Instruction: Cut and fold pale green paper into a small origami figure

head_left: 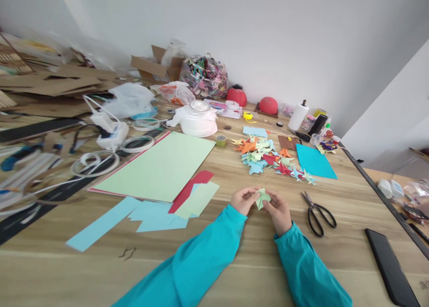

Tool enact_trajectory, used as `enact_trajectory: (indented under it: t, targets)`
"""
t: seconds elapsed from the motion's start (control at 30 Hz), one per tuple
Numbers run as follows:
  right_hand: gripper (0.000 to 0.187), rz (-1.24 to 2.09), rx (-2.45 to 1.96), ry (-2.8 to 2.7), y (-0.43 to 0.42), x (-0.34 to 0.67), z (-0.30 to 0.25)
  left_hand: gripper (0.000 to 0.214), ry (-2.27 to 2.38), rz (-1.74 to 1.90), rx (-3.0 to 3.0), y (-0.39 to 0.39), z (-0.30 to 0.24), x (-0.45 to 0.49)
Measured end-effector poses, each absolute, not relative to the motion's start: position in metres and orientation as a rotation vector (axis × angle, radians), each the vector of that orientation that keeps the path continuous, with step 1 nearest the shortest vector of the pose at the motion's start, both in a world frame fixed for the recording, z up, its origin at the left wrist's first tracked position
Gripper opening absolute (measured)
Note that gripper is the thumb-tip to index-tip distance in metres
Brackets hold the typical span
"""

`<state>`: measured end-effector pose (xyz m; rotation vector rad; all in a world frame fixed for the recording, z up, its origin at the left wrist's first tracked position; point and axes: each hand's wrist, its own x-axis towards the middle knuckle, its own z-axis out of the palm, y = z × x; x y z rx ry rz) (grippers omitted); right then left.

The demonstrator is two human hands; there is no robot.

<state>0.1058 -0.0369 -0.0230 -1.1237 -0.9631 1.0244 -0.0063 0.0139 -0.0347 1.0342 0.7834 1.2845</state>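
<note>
A small light green folded paper piece (pixel 262 199) is held up between both hands, above the wooden table. My left hand (pixel 245 200) pinches its left side between thumb and fingers. On its right side, my right hand (pixel 279 208) grips it with the thumb across the front; some fingers are hidden behind the paper. Just beyond the hands lies a heap of folded paper cranes (pixel 256 153) in orange, green, red and blue. Black-handled scissors (pixel 315 212) rest to the right of my right hand, blades partly apart.
Left of my hands lie a large pale green sheet (pixel 164 164), red paper strips (pixel 191 188) and light blue strips (pixel 103 224). A teal sheet (pixel 315 160) lies beyond the scissors. A black phone (pixel 390 267) is at front right. Tape (pixel 220 140), a power strip (pixel 113 135) and bags stand farther back.
</note>
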Motion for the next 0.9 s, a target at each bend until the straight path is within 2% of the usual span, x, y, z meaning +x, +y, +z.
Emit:
enact_trajectory:
  t: [0.07,0.17,0.23,0.4,0.6,0.9]
  targets:
    - [0.037,1.017,-1.116,-0.967,-0.0375,0.1060,-0.0232,0.014,0.749,1.319,1.146,0.0121,-0.0355,-0.0056]
    - [0.037,0.992,-1.113,-0.996,-0.0388,0.1060,-0.0230,0.032,0.716,1.262,1.248,0.0094,-0.0361,-0.0055]
    - [0.033,0.978,-1.119,-1.014,-0.0398,0.1054,-0.0225,0.036,0.734,1.223,1.292,0.0083,-0.0362,-0.0062]
    - [0.030,0.915,-1.103,-1.031,-0.0414,0.1042,-0.0219,0.026,0.772,1.250,1.366,0.0077,-0.0366,-0.0074]
    - [0.014,0.848,-1.127,-1.022,-0.0401,0.1057,-0.0264,0.031,0.788,1.227,1.344,0.0089,-0.0368,-0.0082]
    - [0.011,0.778,-1.171,-0.967,-0.0414,0.1073,-0.0215,0.018,0.798,1.222,1.248,0.0119,-0.0411,-0.0065]
